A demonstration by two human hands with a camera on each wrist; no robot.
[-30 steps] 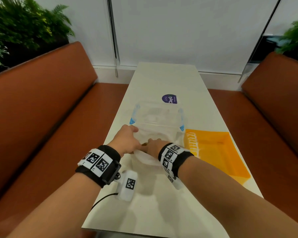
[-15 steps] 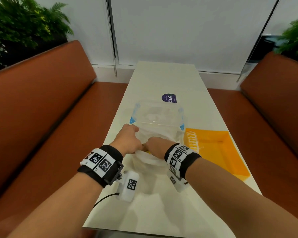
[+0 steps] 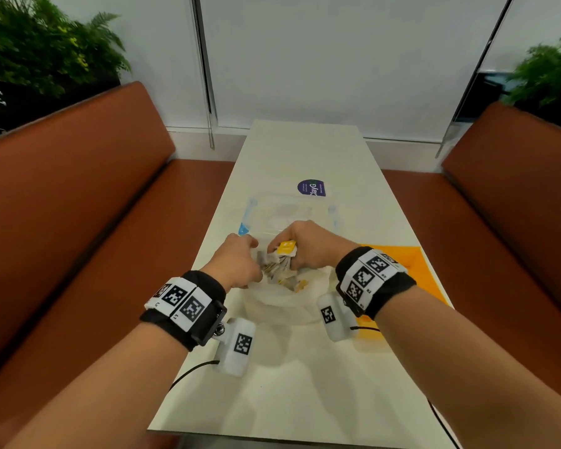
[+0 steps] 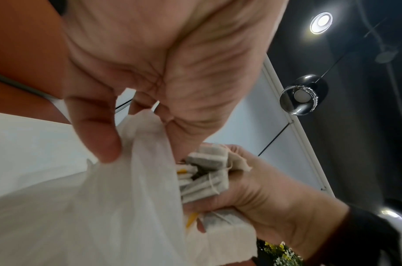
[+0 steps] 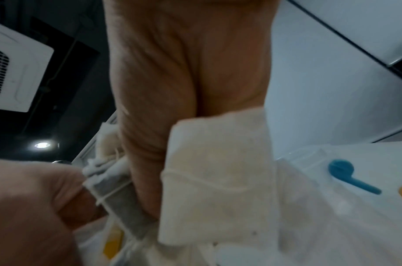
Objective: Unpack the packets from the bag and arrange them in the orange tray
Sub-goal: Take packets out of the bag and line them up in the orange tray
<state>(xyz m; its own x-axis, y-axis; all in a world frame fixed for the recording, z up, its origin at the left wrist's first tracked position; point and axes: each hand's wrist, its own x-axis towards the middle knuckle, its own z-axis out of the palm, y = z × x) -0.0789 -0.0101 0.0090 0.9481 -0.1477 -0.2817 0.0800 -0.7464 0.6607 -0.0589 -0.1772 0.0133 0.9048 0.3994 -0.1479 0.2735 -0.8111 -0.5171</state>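
Both hands meet over the bag [image 3: 282, 303] at the table's [image 3: 292, 390] middle. Left hand [image 3: 237, 264] pinches the bag's rim, thumb and curled fingers gathering the thin white film; the left wrist view shows the film bunched under the thumb [image 4: 97, 129]. Right hand [image 3: 308, 244] clenched round a bundle of packets [image 3: 280, 259], held just above the bag's mouth. Bundle is mostly grey-white sachets with strings, one yellow-topped piece uppermost. More packets lie loose inside the bag below.

Table: long, white, running away between two brown benches [image 3: 62, 222]. Bag sits toward the near half, slightly right of centre line. Clear box [image 3: 292, 212] with blue clips stands just beyond the bag, touching or nearly so; cannot tell which. Orange tray [image 3: 415, 270] lies at the right edge, beside the bag, partly behind the right wrist. Round purple sticker [image 3: 311, 188] just past the box.
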